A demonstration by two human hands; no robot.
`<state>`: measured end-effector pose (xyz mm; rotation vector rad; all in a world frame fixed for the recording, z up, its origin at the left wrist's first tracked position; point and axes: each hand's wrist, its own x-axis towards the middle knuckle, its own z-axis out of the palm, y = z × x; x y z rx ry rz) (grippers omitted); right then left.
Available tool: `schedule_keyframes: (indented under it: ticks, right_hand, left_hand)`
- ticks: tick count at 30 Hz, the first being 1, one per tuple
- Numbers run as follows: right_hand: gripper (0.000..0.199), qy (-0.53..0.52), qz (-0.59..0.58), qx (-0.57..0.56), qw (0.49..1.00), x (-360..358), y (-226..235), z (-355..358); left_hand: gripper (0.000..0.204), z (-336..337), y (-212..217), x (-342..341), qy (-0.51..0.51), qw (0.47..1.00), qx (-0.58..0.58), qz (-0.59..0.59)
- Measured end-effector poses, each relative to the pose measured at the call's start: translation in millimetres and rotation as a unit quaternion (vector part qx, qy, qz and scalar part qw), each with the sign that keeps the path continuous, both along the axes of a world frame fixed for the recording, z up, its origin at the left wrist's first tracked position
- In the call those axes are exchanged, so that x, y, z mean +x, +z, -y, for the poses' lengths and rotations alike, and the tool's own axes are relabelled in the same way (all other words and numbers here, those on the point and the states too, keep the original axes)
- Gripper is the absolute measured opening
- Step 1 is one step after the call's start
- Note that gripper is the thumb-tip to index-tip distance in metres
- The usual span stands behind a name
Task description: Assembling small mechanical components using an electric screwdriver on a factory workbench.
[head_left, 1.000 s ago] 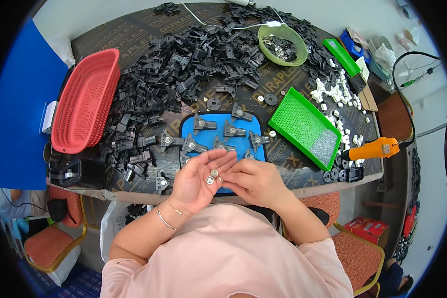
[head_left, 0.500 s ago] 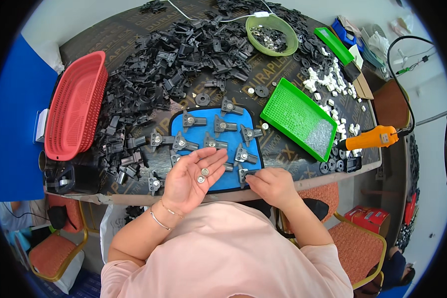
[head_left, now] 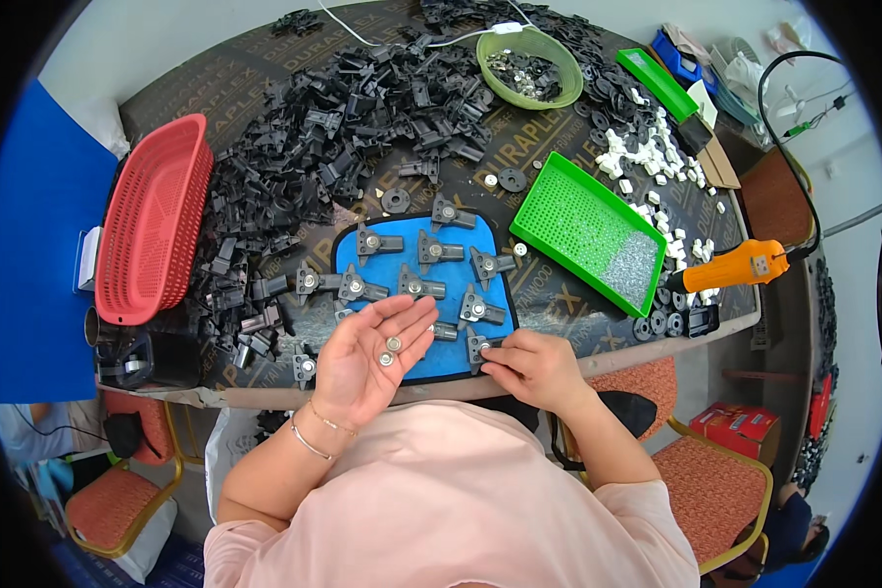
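Metal discs (head_left: 393, 345) lie in our flat-fingered left hand (head_left: 366, 358); our right hand (head_left: 544, 370), grip unclear, touches a bracket (head_left: 475, 347) on the blue mat (head_left: 429, 368).

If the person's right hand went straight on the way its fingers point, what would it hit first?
The black part near the lower right corner of the blue mat: the right hand's fingertips appear right at it, though exact contact is hard to judge.
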<state>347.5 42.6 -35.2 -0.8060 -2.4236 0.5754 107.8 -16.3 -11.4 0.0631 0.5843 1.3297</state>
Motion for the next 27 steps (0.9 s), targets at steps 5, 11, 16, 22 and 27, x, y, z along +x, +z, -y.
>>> schedule_keyframes:
  ticks: [5,11,16,22,27]
  right_hand:
    - [0.016,-0.068,-0.084,-0.204,0.973,-15,10,5]
    - [0.047,-0.072,-0.532,-0.687,0.490,-96,25,8]
    - [0.044,-0.117,-0.517,-0.755,0.385,-115,53,-3]
    - [0.061,-0.110,-0.604,-0.625,0.482,-100,40,-119]
    - [0.094,-0.032,-0.557,-0.522,0.645,-103,132,-260]
  left_hand:
    - [0.040,-6,0,2,0.021,1.000,0.006,-0.001]
    - [0.042,-22,19,28,0.057,0.888,0.226,-0.398]
    - [0.052,-30,16,23,0.036,0.574,0.376,-0.726]
    - [0.048,-22,16,-4,0.062,0.631,0.344,-0.692]
    - [0.043,-15,18,-15,0.074,0.663,0.324,-0.671]
